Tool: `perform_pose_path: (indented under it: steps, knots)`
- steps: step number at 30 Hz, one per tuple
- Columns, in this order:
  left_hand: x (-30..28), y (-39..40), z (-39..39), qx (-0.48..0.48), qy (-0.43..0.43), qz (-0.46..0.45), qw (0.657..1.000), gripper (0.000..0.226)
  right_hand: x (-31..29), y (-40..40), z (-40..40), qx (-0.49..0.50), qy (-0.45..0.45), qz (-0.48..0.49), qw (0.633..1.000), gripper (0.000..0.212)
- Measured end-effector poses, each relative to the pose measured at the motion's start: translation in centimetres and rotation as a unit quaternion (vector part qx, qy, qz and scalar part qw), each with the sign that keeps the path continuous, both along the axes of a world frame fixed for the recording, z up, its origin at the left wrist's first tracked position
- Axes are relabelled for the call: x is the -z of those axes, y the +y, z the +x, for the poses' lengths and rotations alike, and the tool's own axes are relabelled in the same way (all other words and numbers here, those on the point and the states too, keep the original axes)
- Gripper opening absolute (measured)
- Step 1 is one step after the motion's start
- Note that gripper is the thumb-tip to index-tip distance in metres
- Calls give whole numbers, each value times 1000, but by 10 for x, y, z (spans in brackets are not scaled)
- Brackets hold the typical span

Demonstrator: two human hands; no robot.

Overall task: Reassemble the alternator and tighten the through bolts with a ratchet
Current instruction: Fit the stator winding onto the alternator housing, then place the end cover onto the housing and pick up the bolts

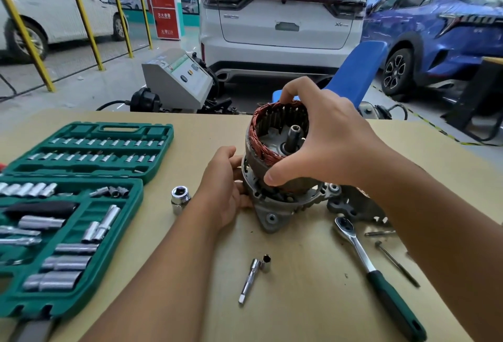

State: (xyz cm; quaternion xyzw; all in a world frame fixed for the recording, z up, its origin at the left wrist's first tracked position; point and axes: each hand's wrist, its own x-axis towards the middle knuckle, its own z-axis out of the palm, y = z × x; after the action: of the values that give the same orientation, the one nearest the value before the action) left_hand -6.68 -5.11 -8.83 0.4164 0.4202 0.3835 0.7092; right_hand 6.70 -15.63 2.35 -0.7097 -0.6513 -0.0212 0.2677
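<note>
On the table (299,273): a half-assembled alternator (275,167) is sitting upright.
Look: copper windings are ringing a grey cast housing.
Hands: right hand (326,140) is gripping the stator; left hand (226,192) is steadying the base.

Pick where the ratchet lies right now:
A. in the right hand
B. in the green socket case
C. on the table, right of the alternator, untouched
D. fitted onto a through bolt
C: the ratchet lies flat on the table with neither hand on it; the right hand grips the stator and the left hand steadies the housing.
</note>
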Motion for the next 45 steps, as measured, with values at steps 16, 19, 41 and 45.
perform_pose_path:
  steps: [16, 19, 41, 45]
  knots:
    - [4, 5, -4, 28, -36, -12, 999, 77, 4, -41, 97, -2, 93, -29, 995, 121]
    - [8, 6, -4, 44, -14, 7, 999, 70, 30, -57, 128, 17, 87, -131, 987, 124]
    - [-3, -10, 11, -55, 253, 252, 932, 81, 81, -79, 172, 113, 303, 273, 906, 27]
    - [1, -15, 18, -76, 225, 229, 944, 74, 63, -89, 167, 72, 431, 348, 830, 26]
